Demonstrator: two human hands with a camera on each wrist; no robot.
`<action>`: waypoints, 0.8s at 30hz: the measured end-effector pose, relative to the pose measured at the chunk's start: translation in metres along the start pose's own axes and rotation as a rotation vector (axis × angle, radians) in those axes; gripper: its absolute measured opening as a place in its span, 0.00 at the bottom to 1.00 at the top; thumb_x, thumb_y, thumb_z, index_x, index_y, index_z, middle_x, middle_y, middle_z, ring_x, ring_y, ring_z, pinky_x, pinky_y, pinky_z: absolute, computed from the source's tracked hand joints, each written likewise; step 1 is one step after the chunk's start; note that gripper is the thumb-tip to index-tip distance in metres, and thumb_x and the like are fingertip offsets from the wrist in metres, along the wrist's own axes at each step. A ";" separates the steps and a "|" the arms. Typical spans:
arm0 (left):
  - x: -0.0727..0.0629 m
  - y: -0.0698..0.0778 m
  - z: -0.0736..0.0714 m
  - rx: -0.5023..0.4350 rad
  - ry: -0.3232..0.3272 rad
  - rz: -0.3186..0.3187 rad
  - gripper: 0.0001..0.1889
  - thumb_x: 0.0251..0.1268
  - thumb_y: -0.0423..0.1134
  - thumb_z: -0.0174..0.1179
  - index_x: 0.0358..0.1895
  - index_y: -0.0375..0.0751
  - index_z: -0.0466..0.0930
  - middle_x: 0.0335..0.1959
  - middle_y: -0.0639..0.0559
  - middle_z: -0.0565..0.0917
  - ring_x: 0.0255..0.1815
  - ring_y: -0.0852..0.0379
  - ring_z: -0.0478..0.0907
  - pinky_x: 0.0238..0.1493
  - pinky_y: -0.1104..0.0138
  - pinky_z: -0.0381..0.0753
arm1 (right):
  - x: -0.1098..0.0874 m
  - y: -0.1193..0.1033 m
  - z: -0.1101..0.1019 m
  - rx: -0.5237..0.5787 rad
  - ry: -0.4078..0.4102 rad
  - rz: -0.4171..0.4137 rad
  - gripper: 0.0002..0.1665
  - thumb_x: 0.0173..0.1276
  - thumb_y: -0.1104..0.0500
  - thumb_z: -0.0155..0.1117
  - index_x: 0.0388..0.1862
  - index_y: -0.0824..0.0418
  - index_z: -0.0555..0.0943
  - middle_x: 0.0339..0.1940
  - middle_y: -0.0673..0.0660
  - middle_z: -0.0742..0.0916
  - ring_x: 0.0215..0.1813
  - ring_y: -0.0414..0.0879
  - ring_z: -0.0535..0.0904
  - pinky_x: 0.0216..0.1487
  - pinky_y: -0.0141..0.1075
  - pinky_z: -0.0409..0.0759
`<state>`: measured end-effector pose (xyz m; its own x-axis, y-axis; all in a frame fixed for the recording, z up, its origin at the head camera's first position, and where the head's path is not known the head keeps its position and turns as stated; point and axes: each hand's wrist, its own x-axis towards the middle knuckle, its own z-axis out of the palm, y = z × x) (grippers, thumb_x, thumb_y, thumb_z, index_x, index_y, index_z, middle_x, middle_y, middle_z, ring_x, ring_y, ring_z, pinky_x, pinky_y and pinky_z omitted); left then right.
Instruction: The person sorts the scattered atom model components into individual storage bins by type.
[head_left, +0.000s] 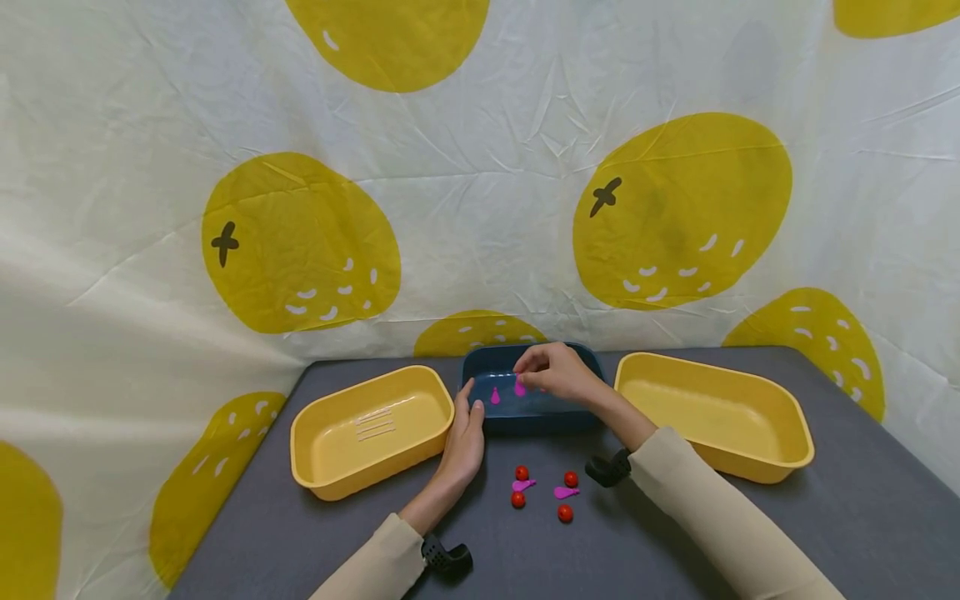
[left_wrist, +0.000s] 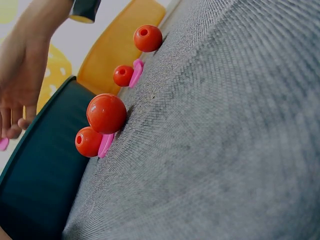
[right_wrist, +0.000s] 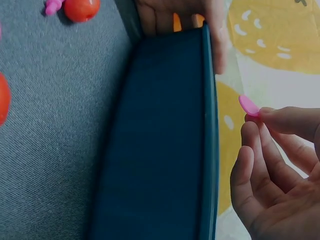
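Nearest on the grey table (head_left: pixel 262 533): four glossy red beads (head_left: pixel 566 513) and two pink drops (head_left: pixel 567 492). Left hand (head_left: pixel 463 437) rests against the blue tub's (head_left: pixel 540 423) left end, fingers fairly straight. Right hand (head_left: pixel 562 375) pinches a held drop (head_left: pixel 521 388) between thumb and forefinger above the tub: bright pink, thin, smooth, broad end free. Behind hangs fruit-print cloth (head_left: pixel 495 250).

Red beads (left_wrist: pixel 106 114): smooth, high-gloss, look like plastic. Pink pieces (head_left: pixel 566 492): smooth plastic look, light sheen. Dark blue bin (head_left: pixel 540 423): smooth plastic, soft sheen. Yellow bins (head_left: pixel 750 457): smooth plastic, glossy inside. Table (left_wrist: pixel 225 125): grey cloth cover, matt, ribbed weave. Backdrop (head_left: pixel 480 225): printed cloth, creased, faint sheen. Sleeves (head_left: pixel 712 500): matt cloth. Wrist cameras (head_left: pixel 609 469): black, plastic-looking.
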<state>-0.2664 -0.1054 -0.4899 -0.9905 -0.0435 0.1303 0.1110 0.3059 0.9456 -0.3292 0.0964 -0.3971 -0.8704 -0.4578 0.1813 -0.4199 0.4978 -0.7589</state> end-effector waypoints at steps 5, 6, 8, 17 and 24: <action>0.000 0.001 0.000 0.000 0.008 -0.001 0.29 0.87 0.54 0.36 0.84 0.57 0.50 0.86 0.49 0.53 0.86 0.43 0.51 0.82 0.39 0.48 | 0.008 0.006 0.003 0.010 -0.007 0.025 0.08 0.72 0.63 0.67 0.46 0.64 0.87 0.35 0.58 0.91 0.40 0.61 0.85 0.39 0.42 0.86; 0.000 0.001 0.000 0.000 0.008 -0.002 0.28 0.87 0.53 0.36 0.84 0.57 0.50 0.86 0.49 0.53 0.86 0.43 0.51 0.82 0.39 0.48 | 0.009 0.008 0.004 0.011 -0.008 0.027 0.09 0.72 0.63 0.67 0.47 0.65 0.87 0.35 0.59 0.91 0.41 0.63 0.85 0.39 0.43 0.86; 0.000 0.001 0.000 -0.003 0.009 -0.004 0.28 0.87 0.52 0.36 0.84 0.56 0.50 0.86 0.49 0.53 0.86 0.43 0.51 0.82 0.38 0.48 | 0.013 0.011 0.005 0.008 -0.007 0.027 0.10 0.72 0.63 0.66 0.47 0.67 0.87 0.35 0.59 0.91 0.40 0.62 0.85 0.38 0.42 0.86; 0.001 0.001 0.001 0.002 0.016 -0.005 0.27 0.87 0.51 0.37 0.83 0.57 0.51 0.86 0.48 0.51 0.87 0.43 0.47 0.83 0.39 0.45 | 0.025 0.023 0.013 -0.018 -0.013 0.069 0.10 0.71 0.63 0.66 0.47 0.67 0.87 0.34 0.58 0.91 0.35 0.50 0.85 0.38 0.42 0.86; 0.001 0.000 0.001 0.001 0.015 0.003 0.27 0.87 0.49 0.37 0.84 0.55 0.51 0.86 0.48 0.51 0.87 0.43 0.47 0.83 0.39 0.45 | 0.034 0.031 0.019 -0.022 -0.012 0.106 0.10 0.70 0.64 0.67 0.47 0.69 0.87 0.34 0.59 0.91 0.33 0.48 0.84 0.40 0.47 0.88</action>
<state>-0.2670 -0.1044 -0.4896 -0.9889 -0.0569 0.1376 0.1138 0.3066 0.9450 -0.3668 0.0821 -0.4265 -0.9071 -0.4104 0.0932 -0.3312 0.5596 -0.7597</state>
